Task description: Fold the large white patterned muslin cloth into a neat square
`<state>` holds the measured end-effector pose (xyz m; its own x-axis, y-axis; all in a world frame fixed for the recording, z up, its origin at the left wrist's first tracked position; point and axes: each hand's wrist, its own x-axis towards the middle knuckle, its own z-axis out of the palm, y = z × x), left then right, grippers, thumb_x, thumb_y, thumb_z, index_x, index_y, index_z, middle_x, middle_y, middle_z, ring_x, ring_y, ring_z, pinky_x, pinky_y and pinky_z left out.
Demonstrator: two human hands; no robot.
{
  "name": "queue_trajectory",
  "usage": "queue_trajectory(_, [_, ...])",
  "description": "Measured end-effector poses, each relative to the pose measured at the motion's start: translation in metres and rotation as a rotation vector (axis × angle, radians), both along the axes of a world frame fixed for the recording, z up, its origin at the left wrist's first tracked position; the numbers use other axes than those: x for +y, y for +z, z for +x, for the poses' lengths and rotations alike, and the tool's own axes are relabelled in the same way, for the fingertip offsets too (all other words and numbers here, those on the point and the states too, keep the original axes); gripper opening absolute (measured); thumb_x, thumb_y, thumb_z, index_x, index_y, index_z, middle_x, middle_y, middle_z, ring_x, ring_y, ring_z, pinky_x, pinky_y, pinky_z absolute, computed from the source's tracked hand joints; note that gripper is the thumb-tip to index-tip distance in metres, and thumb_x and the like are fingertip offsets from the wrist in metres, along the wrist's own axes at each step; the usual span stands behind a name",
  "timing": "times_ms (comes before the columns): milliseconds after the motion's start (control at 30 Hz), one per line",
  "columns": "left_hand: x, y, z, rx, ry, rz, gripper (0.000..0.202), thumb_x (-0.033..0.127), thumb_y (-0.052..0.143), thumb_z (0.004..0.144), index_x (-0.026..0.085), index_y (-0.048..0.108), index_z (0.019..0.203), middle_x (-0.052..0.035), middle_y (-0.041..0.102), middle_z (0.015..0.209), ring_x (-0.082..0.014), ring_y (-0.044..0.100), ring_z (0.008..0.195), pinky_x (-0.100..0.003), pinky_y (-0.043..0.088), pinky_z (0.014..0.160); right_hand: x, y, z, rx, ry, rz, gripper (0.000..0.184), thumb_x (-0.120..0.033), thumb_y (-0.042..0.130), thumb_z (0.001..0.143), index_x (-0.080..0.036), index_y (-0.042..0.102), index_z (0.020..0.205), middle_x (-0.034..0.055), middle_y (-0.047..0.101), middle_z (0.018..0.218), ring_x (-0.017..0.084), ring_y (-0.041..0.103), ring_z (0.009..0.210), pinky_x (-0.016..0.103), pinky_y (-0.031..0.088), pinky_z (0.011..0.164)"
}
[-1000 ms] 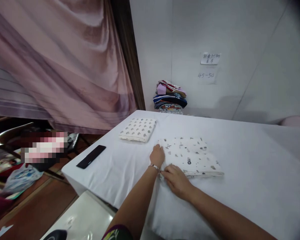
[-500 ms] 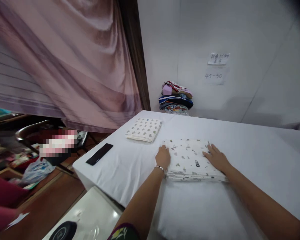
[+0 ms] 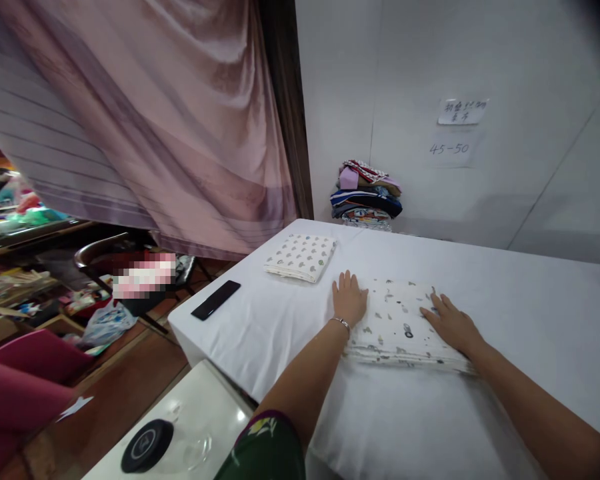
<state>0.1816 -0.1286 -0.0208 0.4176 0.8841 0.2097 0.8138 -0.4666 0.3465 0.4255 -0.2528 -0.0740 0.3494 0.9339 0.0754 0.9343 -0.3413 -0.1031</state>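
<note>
A folded white cloth [image 3: 395, 313] with small grey and brown printed figures lies flat on the white-covered table [image 3: 530, 307], its layered edge facing me. My left hand [image 3: 350, 299] rests flat on its left edge, fingers spread and pointing away. On the cloth's right part lies my right hand [image 3: 453, 323], palm down with fingers apart. Neither hand grips the fabric. Farther back to the left is a smaller folded white cloth [image 3: 303, 257] with a grey repeating print, apart from both hands.
A black phone [image 3: 216, 300] lies near the table's left edge. Folded fabrics [image 3: 366, 200] are stacked against the wall behind. At lower left, a pale surface [image 3: 200, 413] bears a round black object [image 3: 147, 445]. A pink curtain [image 3: 220, 133] hangs left, above a chair [image 3: 100, 257].
The view has turned left, shifting everything rightward. My left hand has gone from curled at the cloth's left edge to flat with fingers spread. My right hand stays on the cloth.
</note>
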Motion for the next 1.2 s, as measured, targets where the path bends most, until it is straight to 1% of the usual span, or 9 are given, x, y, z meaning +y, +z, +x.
queue_trajectory(133, [0.004,-0.018,-0.002,0.029,0.04,-0.081,0.055,0.046,0.033,0.088,0.021,0.033,0.137,-0.0055,0.022,0.149,-0.0274,0.025,0.132,-0.044,0.022,0.106,-0.001,0.004,-0.006,0.028,-0.037,-0.008,0.061,-0.049,0.02,0.089,-0.016,0.028,0.139,0.0127,0.028,0.145,0.025,0.025,0.132,0.046,0.036,0.097])
queue_trajectory(267, [0.006,-0.022,-0.005,0.014,0.017,-0.058,0.056,0.045,0.032,0.088,0.018,0.033,0.137,-0.0065,0.022,0.149,-0.0269,0.033,0.126,-0.041,0.027,0.103,0.002,0.021,-0.013,-0.047,-0.09,-0.025,0.062,-0.052,0.022,0.087,-0.015,0.034,0.136,0.0136,0.026,0.145,0.029,0.023,0.132,0.054,0.028,0.1])
queue_trajectory(433, [0.005,-0.02,-0.004,0.01,0.008,-0.048,0.055,0.047,0.033,0.088,0.02,0.033,0.136,-0.0063,0.022,0.148,-0.0266,0.036,0.124,-0.041,0.028,0.102,0.023,0.044,-0.021,-0.136,0.087,0.097,0.066,-0.054,0.017,0.089,-0.012,0.033,0.137,0.012,0.019,0.148,0.027,0.014,0.136,0.05,0.021,0.106])
queue_trajectory(500, [0.005,-0.022,-0.004,0.0,-0.004,-0.037,0.055,0.047,0.033,0.088,0.019,0.034,0.136,-0.0063,0.023,0.148,-0.0269,0.037,0.123,-0.042,0.029,0.101,0.032,0.042,-0.021,-0.106,0.129,0.071,0.067,-0.055,0.016,0.089,-0.013,0.032,0.138,0.0103,0.02,0.148,0.026,0.014,0.136,0.048,0.02,0.107])
queue_trajectory(700, [0.007,-0.027,-0.005,-0.044,-0.019,-0.06,0.054,0.046,0.034,0.087,0.021,0.033,0.135,-0.006,0.023,0.148,-0.027,0.036,0.124,-0.043,0.028,0.101,0.041,0.017,-0.014,-0.042,0.081,-0.058,0.068,-0.058,0.016,0.087,-0.017,0.03,0.139,0.0062,0.021,0.148,0.026,0.015,0.135,0.054,0.023,0.105])
queue_trajectory(900, [0.007,-0.023,-0.004,-0.133,-0.031,-0.118,0.051,0.043,0.039,0.086,0.022,0.038,0.132,-0.0058,0.023,0.148,-0.0292,0.036,0.124,-0.046,0.026,0.102,0.042,0.028,-0.017,-0.013,0.07,-0.086,0.064,-0.056,0.019,0.088,-0.017,0.032,0.137,0.0073,0.021,0.148,0.026,0.016,0.135,0.055,0.021,0.105])
queue_trajectory(1033, [0.014,-0.016,-0.008,-0.351,-0.036,-0.318,0.05,0.041,0.048,0.082,0.021,0.043,0.129,-0.0071,0.023,0.148,-0.028,0.031,0.13,-0.045,0.023,0.106,0.032,0.046,-0.044,0.047,0.101,0.025,0.051,-0.048,0.032,0.087,-0.019,0.049,0.126,0.0098,0.034,0.142,0.031,0.024,0.132,0.058,0.022,0.103])
queue_trajectory(1100, [0.014,-0.015,-0.017,-0.469,-0.028,-0.408,0.05,0.039,0.048,0.084,0.02,0.043,0.129,-0.0087,0.027,0.146,-0.0241,0.031,0.131,-0.038,0.026,0.106,0.02,0.052,-0.069,0.179,0.193,0.158,0.044,-0.042,0.037,0.086,-0.02,0.055,0.119,0.0098,0.047,0.133,0.029,0.038,0.125,0.051,0.031,0.101])
queue_trajectory(1200, [0.002,-0.019,-0.038,-0.597,0.031,-0.425,0.045,0.037,0.044,0.086,0.018,0.046,0.126,-0.0105,0.045,0.135,-0.0204,0.045,0.121,-0.032,0.034,0.1,0.001,0.055,-0.112,0.454,0.408,0.258,0.032,-0.039,0.042,0.086,-0.023,0.064,0.104,0.0064,0.062,0.111,0.023,0.056,0.103,0.039,0.044,0.09])
